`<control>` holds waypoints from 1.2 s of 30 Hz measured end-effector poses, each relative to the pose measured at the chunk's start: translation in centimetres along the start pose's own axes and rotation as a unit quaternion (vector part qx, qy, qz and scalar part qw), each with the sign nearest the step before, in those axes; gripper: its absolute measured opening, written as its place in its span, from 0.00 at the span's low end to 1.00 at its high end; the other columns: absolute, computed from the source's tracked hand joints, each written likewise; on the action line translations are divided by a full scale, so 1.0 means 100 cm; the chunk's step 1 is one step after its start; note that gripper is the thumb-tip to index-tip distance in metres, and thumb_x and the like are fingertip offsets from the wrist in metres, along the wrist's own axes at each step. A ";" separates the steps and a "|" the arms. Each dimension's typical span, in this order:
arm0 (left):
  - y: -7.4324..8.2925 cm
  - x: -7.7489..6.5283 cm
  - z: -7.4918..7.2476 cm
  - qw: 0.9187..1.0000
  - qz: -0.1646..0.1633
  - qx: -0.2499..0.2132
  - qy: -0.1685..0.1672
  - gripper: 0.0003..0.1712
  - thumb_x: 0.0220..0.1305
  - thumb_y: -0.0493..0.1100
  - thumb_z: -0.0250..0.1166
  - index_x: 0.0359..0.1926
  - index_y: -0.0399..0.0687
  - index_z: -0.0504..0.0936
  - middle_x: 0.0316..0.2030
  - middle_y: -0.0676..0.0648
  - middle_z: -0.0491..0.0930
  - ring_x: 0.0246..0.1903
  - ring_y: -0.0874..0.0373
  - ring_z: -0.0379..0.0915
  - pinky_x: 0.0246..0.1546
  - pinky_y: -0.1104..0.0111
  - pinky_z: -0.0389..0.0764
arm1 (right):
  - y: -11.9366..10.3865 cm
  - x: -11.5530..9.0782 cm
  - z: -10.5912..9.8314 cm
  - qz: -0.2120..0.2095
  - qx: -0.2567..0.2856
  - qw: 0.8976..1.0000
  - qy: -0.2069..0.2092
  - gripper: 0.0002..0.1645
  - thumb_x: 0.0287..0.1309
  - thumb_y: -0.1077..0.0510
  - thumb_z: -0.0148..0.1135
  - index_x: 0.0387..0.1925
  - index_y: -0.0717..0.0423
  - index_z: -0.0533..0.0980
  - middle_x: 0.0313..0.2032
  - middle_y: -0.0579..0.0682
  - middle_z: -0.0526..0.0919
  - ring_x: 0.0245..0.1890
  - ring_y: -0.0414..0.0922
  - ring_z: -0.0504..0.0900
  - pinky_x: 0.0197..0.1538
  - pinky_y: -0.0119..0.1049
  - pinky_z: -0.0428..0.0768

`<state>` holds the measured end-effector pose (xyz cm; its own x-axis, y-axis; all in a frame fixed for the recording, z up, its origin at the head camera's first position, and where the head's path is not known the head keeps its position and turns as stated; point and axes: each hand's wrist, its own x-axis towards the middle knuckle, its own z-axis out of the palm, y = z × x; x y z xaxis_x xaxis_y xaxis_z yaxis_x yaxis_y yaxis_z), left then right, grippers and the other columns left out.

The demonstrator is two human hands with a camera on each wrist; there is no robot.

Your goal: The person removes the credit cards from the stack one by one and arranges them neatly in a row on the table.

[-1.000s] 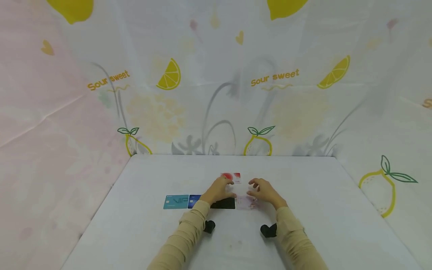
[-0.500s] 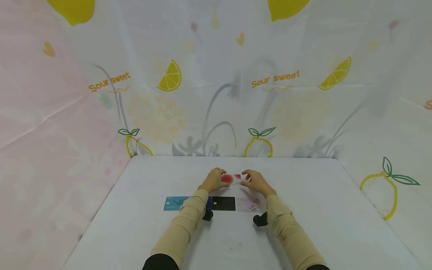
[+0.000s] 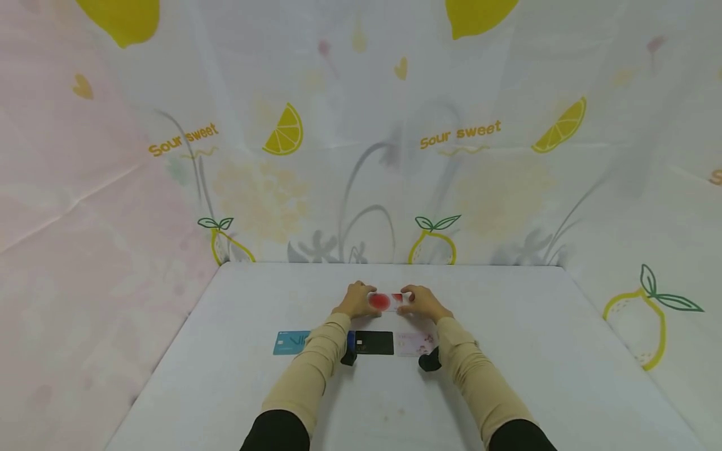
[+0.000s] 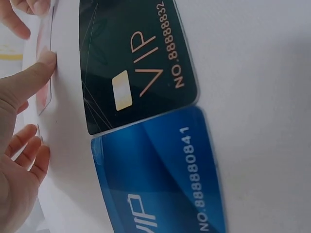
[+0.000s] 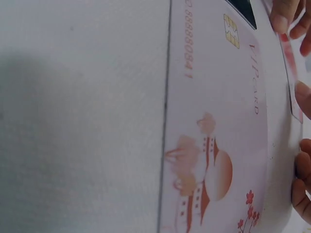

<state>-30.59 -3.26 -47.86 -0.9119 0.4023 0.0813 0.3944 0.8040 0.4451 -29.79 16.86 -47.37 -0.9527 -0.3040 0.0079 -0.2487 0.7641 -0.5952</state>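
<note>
A white card with red circles [image 3: 380, 302] lies near the table's back, apart from a row of other cards. My left hand [image 3: 356, 300] pinches its left end, thumb on the near edge and fingers towards the far edge. At the opposite end my right hand [image 3: 424, 304] does the same. In the left wrist view the left thumb [image 4: 36, 75] touches the edge of the red-and-white card [image 4: 43, 97]. The right wrist view shows the right thumb [image 5: 303, 97] against that card [image 5: 290, 63]. Parts of the other fingers are hidden.
Nearer me, a row holds a teal VIP card [image 3: 289, 342], a blue card [image 4: 160, 170], a black card [image 3: 375, 342] and a pale pink card [image 3: 410, 344]. My left forearm covers most of the blue one. Patterned cloth [image 3: 361, 188] surrounds the white table [image 3: 507, 351].
Both hands have moved forward from over the row of cards to the red-and-white card. They have closed in on its two ends and now hold it.
</note>
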 end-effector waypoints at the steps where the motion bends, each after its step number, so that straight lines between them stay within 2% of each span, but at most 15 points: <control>1: -0.001 0.000 0.001 1.000 -0.003 0.003 -0.002 0.34 0.43 0.46 0.76 0.52 0.36 0.78 0.46 0.35 0.73 0.49 0.40 0.66 0.51 0.52 0.70 | 0.000 0.000 0.000 0.004 0.000 1.000 -0.003 0.31 0.45 0.58 0.73 0.51 0.67 0.74 0.37 0.60 0.79 0.39 0.52 0.76 0.45 0.46 0.75; 6: -0.003 0.003 0.000 0.999 -0.018 0.020 -0.026 0.36 0.44 0.48 0.76 0.55 0.39 0.78 0.49 0.36 0.70 0.49 0.42 0.64 0.51 0.53 0.70 | 0.002 0.004 0.003 0.007 -0.010 1.000 -0.008 0.32 0.44 0.57 0.74 0.52 0.66 0.74 0.37 0.60 0.79 0.39 0.51 0.75 0.45 0.45 0.75; 11: -0.002 0.005 -0.002 0.998 -0.044 0.011 -0.048 0.35 0.44 0.49 0.76 0.54 0.40 0.78 0.50 0.37 0.68 0.50 0.43 0.63 0.51 0.53 0.70 | 0.002 0.007 0.002 0.007 -0.011 1.000 -0.019 0.31 0.44 0.57 0.74 0.50 0.66 0.75 0.37 0.58 0.79 0.37 0.50 0.75 0.44 0.44 0.74; 18: 0.000 0.007 -0.002 0.996 -0.059 -0.003 -0.065 0.32 0.47 0.48 0.75 0.53 0.42 0.78 0.50 0.38 0.66 0.51 0.42 0.64 0.51 0.51 0.71 | 0.002 0.006 0.000 0.017 0.005 1.000 -0.025 0.26 0.44 0.58 0.74 0.44 0.63 0.75 0.31 0.54 0.75 0.33 0.47 0.72 0.39 0.40 0.72; 23: 0.001 0.007 -0.001 0.996 -0.059 -0.006 -0.061 0.30 0.47 0.46 0.75 0.52 0.42 0.78 0.49 0.37 0.66 0.51 0.42 0.65 0.52 0.51 0.71 | 0.001 0.007 -0.001 0.032 0.019 0.999 -0.027 0.25 0.41 0.60 0.75 0.41 0.63 0.74 0.30 0.54 0.74 0.33 0.48 0.71 0.40 0.40 0.71; 29: 0.001 0.004 0.001 0.998 -0.046 -0.025 -0.036 0.29 0.44 0.44 0.76 0.50 0.42 0.79 0.48 0.36 0.67 0.49 0.40 0.67 0.51 0.51 0.72 | 0.002 0.006 0.001 0.031 0.053 0.998 -0.005 0.27 0.36 0.65 0.77 0.38 0.65 0.71 0.30 0.53 0.74 0.33 0.46 0.72 0.42 0.39 0.72; 32: 0.002 0.002 0.000 0.998 -0.046 -0.034 -0.027 0.29 0.44 0.43 0.76 0.50 0.42 0.80 0.48 0.36 0.67 0.50 0.41 0.67 0.51 0.52 0.72 | 0.001 0.004 0.001 0.031 0.077 0.997 0.002 0.28 0.36 0.66 0.76 0.41 0.68 0.71 0.30 0.53 0.76 0.32 0.45 0.74 0.42 0.40 0.74; 36: 0.000 0.002 0.001 0.998 -0.045 -0.041 -0.020 0.29 0.45 0.44 0.76 0.50 0.40 0.80 0.49 0.35 0.68 0.51 0.41 0.67 0.53 0.52 0.71 | -0.003 0.001 0.000 0.040 0.107 0.993 -0.004 0.36 0.37 0.65 0.76 0.50 0.72 0.70 0.30 0.53 0.78 0.30 0.44 0.75 0.41 0.38 0.75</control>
<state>-30.78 -3.15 -47.91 -0.9373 0.3485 0.0025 0.2989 0.8002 0.5199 -29.81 16.56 -47.17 -0.9664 -0.2519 -0.0519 -0.1286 0.6481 -0.7506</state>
